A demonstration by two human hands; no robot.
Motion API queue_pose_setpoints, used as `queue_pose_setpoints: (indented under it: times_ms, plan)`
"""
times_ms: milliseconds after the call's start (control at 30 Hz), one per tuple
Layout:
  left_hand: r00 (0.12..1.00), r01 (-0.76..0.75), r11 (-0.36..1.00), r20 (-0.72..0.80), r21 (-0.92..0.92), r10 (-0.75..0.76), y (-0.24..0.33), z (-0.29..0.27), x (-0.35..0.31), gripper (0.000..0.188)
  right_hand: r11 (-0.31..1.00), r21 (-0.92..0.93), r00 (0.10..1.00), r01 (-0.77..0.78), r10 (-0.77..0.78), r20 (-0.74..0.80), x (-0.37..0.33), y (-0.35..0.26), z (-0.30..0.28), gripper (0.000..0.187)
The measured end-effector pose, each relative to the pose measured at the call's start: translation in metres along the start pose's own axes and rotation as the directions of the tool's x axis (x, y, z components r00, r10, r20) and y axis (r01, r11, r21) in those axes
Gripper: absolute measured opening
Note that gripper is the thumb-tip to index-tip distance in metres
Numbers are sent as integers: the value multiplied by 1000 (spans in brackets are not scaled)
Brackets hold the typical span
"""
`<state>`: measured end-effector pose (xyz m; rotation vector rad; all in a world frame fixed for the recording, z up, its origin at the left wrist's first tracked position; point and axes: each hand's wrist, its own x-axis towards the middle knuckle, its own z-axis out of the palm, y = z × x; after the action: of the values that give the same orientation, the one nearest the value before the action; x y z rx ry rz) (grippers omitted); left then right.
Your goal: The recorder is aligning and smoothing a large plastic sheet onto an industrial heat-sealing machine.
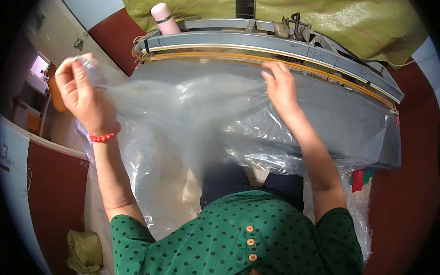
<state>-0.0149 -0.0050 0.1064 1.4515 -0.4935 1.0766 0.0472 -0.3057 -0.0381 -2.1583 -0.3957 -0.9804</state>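
Note:
A large clear plastic sheet stretches between my two hands, its middle smeared by motion. My left hand, with a red bead bracelet at the wrist, is raised at the left and closed on a gathered edge of the sheet. Farther right, my right hand pinches another part of it near the front of a long machine. More of the plastic drapes over the grey work surface and hangs down in front of my legs.
A pink bottle stands at the machine's left end. Metal clamp parts rise from its frame, and an orange strip runs along it. Yellow-green woven sheeting covers the back. A yellowish bundle lies on the floor, lower left.

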Motion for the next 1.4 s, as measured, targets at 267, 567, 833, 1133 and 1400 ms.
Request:
queue_pose_setpoints:
  times_ms: [267,567,833,1133,1400]
  plan:
    - [915,-389,886,223,253,337,-28,74,24,9,576,581,427,-575,-395,813,-56,-124,-20,28]
    - [442,110,769,662,629,-605,-71,13,-27,6,770,-313,694,-556,637,335,-136,76,-342,8]
    - [634,464,875,640,134,-434,-73,29,-45,13,666,-73,639,-742,671,-377,-143,107,-490,16]
    - [716,215,836,501,505,-486,-244,-2,-83,18,452,-891,993,-52,119,3,-135,140,-302,28]
    - [792,302,735,269,607,-548,-285,-80,-103,15,541,-771,892,-336,445,-76,-169,192,-324,39]
